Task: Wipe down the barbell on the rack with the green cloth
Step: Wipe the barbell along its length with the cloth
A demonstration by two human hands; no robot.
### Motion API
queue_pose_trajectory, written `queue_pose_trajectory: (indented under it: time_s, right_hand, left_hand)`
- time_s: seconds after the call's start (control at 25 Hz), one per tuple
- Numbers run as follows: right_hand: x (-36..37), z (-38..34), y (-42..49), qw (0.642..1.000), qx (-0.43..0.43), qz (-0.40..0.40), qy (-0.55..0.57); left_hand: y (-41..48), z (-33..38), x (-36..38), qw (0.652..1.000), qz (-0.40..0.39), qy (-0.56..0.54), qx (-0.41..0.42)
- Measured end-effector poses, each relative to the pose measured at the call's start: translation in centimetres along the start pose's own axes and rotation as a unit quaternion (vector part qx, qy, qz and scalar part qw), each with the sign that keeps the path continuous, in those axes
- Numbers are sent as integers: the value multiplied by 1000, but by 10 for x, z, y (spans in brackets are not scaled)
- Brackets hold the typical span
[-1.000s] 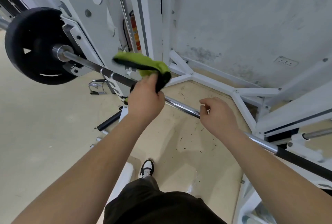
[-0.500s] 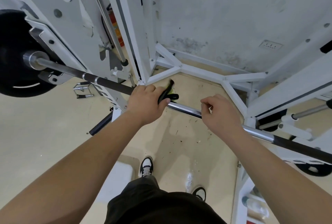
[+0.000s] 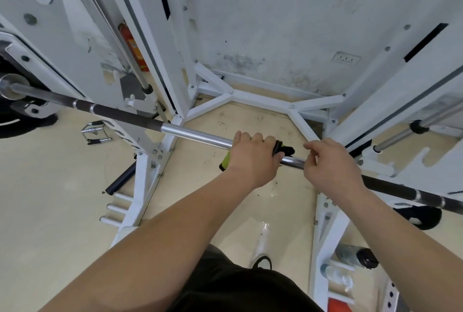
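The barbell (image 3: 195,134) runs from upper left to lower right across the white rack, chrome in the middle and dark at both ends. My left hand (image 3: 253,159) is wrapped around the chrome middle with the green cloth (image 3: 226,161) pressed between palm and bar. Only a green corner under the wrist and a black edge past the fingers show. My right hand (image 3: 330,166) grips the bar just to the right of it, thumb and fingers closed over the chrome.
White rack uprights (image 3: 160,66) stand at left and right, joined by floor braces (image 3: 263,99) by the wall. A black weight plate (image 3: 15,114) sits on the bar's left end. Storage pegs (image 3: 115,207) and a cable handle (image 3: 94,132) lie at left. Bottles (image 3: 350,259) sit at lower right.
My left hand brought the cloth down from above onto the bar, closed around it and slid right along the chrome toward my right hand. The view has shifted right.
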State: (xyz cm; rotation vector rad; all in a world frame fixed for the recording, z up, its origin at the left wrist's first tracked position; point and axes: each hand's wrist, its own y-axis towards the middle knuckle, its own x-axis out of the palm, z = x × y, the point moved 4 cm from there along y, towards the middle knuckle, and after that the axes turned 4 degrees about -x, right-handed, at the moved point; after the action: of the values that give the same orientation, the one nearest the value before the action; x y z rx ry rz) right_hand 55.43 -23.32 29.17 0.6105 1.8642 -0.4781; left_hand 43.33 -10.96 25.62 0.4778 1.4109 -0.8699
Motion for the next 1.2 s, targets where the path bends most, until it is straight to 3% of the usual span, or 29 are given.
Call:
queue_pose_trajectory:
  time_s: [0.24,0.4,0.52,0.72,0.84,1.08,1.2]
  right_hand:
    - [-21,72,-31,995,15,-67,-76]
    - [-20,85,-34,992,-12,-55,-115]
    - [-18,86,-30,993,-11,-31,-117]
    - [-15,84,-27,992,12,-22,-124]
    - [-17,87,-28,996,30,-9,-87]
    - [-21,98,-36,998,41,3,-37]
    - [-44,130,-48,999,41,-8,-7]
  left_hand:
    - [-21,73,26,994,95,-46,19]
    - [-25,100,30,993,85,-43,70]
    - [-19,69,25,984,92,25,149]
    - [-3,9,15,984,113,61,122]
    - [4,28,18,988,84,78,107]
    - [13,115,32,980,62,61,179]
    - [13,111,23,975,35,40,215]
